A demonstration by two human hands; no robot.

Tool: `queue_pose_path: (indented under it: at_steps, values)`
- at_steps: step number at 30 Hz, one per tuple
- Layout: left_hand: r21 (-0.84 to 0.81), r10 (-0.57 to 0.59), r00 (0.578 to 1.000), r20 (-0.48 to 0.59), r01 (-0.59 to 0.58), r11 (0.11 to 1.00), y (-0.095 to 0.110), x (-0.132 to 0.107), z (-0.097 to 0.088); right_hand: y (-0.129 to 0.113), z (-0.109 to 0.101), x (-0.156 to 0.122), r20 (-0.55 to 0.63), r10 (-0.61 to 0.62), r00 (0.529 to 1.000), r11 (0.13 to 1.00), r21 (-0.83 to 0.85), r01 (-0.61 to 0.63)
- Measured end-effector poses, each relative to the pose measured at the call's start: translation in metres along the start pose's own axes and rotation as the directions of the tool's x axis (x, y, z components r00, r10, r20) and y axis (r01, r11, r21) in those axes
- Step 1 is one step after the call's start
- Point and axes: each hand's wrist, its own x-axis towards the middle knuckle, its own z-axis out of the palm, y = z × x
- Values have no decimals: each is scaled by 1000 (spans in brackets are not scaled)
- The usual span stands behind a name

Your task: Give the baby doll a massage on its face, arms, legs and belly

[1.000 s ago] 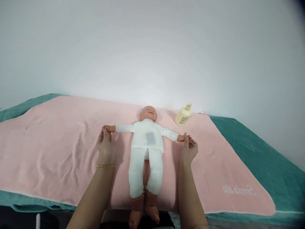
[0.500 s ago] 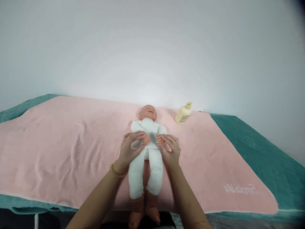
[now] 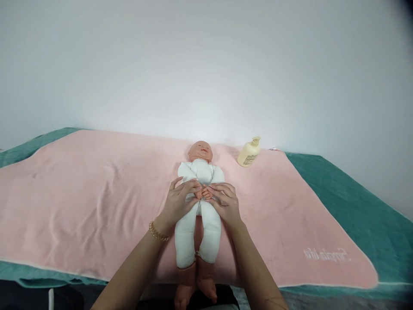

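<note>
A baby doll [image 3: 202, 171] with a white cloth body lies on its back, head away from me and feet toward me. My left hand [image 3: 180, 200] grips the doll's hand on the left side between thumb and fingers. Over on the other side, my right hand [image 3: 226, 203] pinches the doll's other hand in the same way. The two doll hands [image 3: 203, 193] meet over its belly, partly covered by my fingers. Both of the doll's bare feet [image 3: 185, 289] hang past the near edge.
A pink blanket [image 3: 122, 172] with some wrinkles lies under the doll, over a green cover [image 3: 348, 189]. To the right of the doll's head stands a pale yellow pump bottle [image 3: 249, 154]. A white wall [image 3: 200, 64] rises behind.
My hands have moved inward, bringing the doll's two hands from apart to together over its belly. The bottle and blanket stay where they were.
</note>
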Motion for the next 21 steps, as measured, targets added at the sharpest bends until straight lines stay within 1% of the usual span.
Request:
queue_pose_path:
  at_steps: [5,7,9,10,11,12,13,14,15,16,18,20,21]
  values:
    - [-23,-5,1000,-13,5,1000,-2,-1,3,0,1,0,11,-12,1000,999,42,11]
    - [-53,-13,999,-40,11,999,-4,-3,4,0,1,-1,-7,-6,1000,999,39,6]
    - [-118,-62,994,-85,52,992,-5,-5,3,1,0,-4,-87,41,995,998,42,-37]
    - [-175,-125,986,-106,106,979,-5,-6,1,2,0,-5,-164,90,982,995,49,-83]
    - [-250,-213,969,-128,177,952,-5,-7,-1,4,-2,-6,-254,162,954,987,64,-151]
    - [-338,-318,936,-149,254,906,-6,-7,-3,6,-4,-7,-343,249,906,969,87,-233]
    - [-427,-426,888,-173,322,845,-8,-7,-6,8,-7,-8,-421,340,841,940,118,-321]
    - [-512,-528,824,-205,370,775,-10,-7,-8,10,-11,-8,-480,423,769,903,146,-405]
    - [-586,-620,745,-245,396,707,-13,-6,-11,13,-15,-9,-520,489,700,862,166,-479]
    - [-646,-698,656,-286,406,646,-18,-6,-15,15,-19,-9,-546,536,644,824,174,-539]
    - [-742,-821,454,-345,403,535,-29,-7,-21,19,-29,-8,-577,594,560,757,165,-632]
    - [-821,-906,250,-340,391,416,-40,-10,-27,21,-37,-7,-581,648,492,683,158,-713]
    - [-856,-936,166,-310,380,351,-45,-12,-30,22,-41,-7,-572,678,462,644,160,-748]
